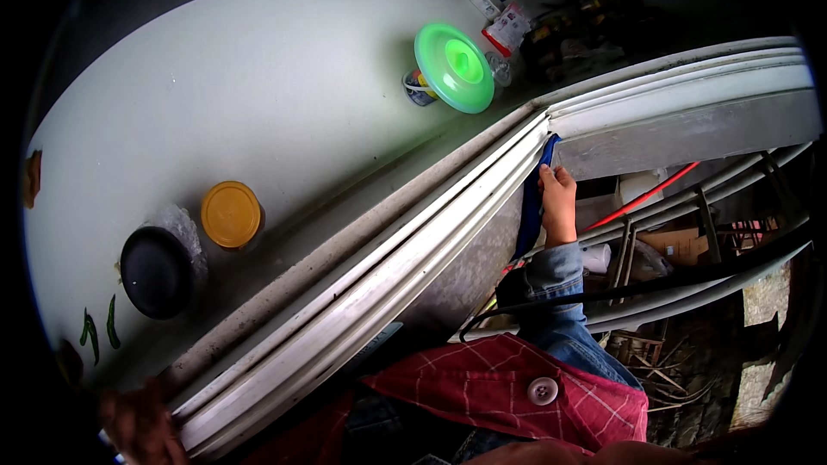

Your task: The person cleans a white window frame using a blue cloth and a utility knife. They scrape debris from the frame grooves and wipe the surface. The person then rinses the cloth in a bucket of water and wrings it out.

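Observation:
My right hand, at the end of a denim sleeve, is closed on a blue cloth. The cloth reaches up to the inner corner of a white window frame and hangs down along the wall below it. At the lower left, in shadow, my left hand has its fingers bent over the near end of the same frame. The frame's grooved sliding tracks run diagonally between my two hands, with dust and dark specks on them.
Beyond the frame, a white tabletop holds a green lid on a can, a jar with a yellow lid, a black round lid and green chilies. Grey pipes, a red tube and clutter lie below at right.

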Demonstrator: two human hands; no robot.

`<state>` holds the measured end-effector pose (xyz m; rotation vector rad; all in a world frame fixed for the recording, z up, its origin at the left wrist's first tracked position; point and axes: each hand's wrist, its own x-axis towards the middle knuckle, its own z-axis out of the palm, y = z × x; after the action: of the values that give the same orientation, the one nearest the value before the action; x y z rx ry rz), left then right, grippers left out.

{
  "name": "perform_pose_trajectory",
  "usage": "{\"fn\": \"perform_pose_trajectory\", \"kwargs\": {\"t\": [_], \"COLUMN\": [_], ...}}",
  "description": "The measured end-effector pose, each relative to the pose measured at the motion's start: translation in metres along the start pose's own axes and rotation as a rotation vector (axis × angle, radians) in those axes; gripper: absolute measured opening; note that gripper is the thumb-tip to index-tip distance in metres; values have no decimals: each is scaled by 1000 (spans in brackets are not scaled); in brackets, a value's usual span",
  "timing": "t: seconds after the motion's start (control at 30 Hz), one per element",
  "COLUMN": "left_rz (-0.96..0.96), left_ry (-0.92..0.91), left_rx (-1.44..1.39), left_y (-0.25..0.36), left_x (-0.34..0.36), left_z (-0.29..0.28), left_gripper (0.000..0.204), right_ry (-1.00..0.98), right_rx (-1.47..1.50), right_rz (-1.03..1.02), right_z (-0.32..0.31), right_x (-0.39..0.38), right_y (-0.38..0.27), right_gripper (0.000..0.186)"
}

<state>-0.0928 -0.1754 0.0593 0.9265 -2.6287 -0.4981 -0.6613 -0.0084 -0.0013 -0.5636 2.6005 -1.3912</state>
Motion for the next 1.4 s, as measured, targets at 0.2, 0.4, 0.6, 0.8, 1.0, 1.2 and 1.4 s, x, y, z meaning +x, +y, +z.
{"fn": "perform_pose_trajectory", "kwargs": {"t": [0.2, 0.4, 0.6, 0.8, 1.0, 1.2, 1.4], "left_rz": [44, 72, 188, 597, 428, 373, -73], "left_ry": [62, 45, -145, -106, -554, -739, -578], "left_rx": [70, 241, 401, 64, -588, -972, -1273], "left_y": [5, 24, 69, 153, 197, 232, 195], "left_x": [-6, -4, 20, 107, 214, 248, 260], "left_z": [1, 0, -32, -32, 77, 127, 128], "left_gripper": [18, 18, 28, 16, 45, 31, 25], "right_ry": [26, 277, 126, -225, -297, -217, -194], "right_rx": [165, -267, 113, 1113, 1461, 1237, 1081], "right_rz": [-123, -354, -211, -216, -407, -417, -96], "right_z": [0, 9, 7, -36, -29, -3, 4], "right_x": [-20, -28, -20, -64, -105, -91, -90], "right_y": [9, 14, 7, -36, -142, -136, -52], "right_gripper": [28, 36, 22, 15, 13, 17, 29]}}
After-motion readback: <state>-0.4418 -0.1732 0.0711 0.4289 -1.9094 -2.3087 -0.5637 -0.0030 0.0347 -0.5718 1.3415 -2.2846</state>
